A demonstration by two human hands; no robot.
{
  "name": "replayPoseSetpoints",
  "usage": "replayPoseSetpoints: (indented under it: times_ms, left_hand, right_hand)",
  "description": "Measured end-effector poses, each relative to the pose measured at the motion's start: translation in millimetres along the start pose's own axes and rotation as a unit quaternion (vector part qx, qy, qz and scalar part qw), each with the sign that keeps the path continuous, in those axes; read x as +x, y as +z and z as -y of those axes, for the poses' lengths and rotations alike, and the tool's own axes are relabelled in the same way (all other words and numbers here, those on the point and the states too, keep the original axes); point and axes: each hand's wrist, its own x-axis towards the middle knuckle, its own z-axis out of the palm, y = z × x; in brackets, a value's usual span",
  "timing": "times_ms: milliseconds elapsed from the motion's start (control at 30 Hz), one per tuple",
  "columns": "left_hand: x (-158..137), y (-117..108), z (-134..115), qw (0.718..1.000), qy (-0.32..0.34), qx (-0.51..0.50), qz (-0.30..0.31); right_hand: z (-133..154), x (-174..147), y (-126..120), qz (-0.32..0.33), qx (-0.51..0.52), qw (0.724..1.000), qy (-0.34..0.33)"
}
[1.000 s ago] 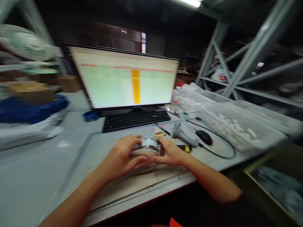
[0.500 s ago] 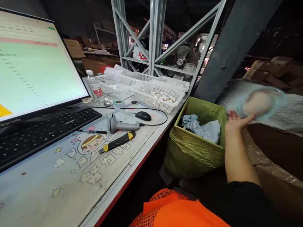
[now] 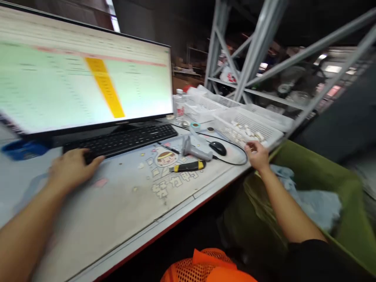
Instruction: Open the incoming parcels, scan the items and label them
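Note:
At the left end of the black keyboard [image 3: 135,138], my left hand [image 3: 72,168] rests with thumb and fingers apart, the fingertips over the keys. Nothing shows in it. My right hand [image 3: 257,156] hovers by the table's right edge, just in front of a white basket [image 3: 273,135] with small white pieces [image 3: 248,131] in it. Its fingers are loosely bent and apart, with nothing visible between them. A black mouse [image 3: 217,148] lies left of this hand. Further left are a grey barcode scanner [image 3: 195,150] and a black-and-yellow utility knife [image 3: 188,167].
A monitor [image 3: 141,86] stands behind the keyboard. A water bottle [image 3: 179,105] and a tape roll [image 3: 195,126] are near more white baskets. Below the table's right edge, a green-lined bin [image 3: 349,184] contains crumpled plastic [image 3: 319,203]. Metal rack posts [image 3: 258,43] rise behind.
My right hand has come back left from beyond the bin, and the blurred clear, round thing at it is gone from view. My left hand has appeared at the keyboard. The view has turned left.

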Motion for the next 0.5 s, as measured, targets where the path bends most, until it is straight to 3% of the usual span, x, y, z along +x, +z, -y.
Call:
replayPoseSetpoints:
  times_ms: [67, 167, 267, 367, 500]
  left_hand:
    - [-10, 3, -10, 1.000, -0.017, -0.022, -0.010]
    - [-10, 6, -17, 0.997, -0.056, -0.051, -0.029]
    - [-6, 11, -11, 0.993, -0.060, -0.096, -0.019]
    - [-10, 19, -6, 0.992, -0.050, -0.109, -0.034]
    - [-15, 25, -4, 0.992, -0.035, -0.119, -0.031]
  right_hand:
    - [8, 8, 53, 0.108, -0.049, 0.987, -0.108]
    - [-4, 15, 109, 0.206, -0.062, 0.963, -0.163]
    - [-38, 21, 147, 0.223, -0.060, 0.954, -0.189]
    - [-70, 22, 164, 0.185, -0.068, 0.964, -0.180]
    - [-87, 21, 157, 0.183, -0.092, 0.966, -0.158]
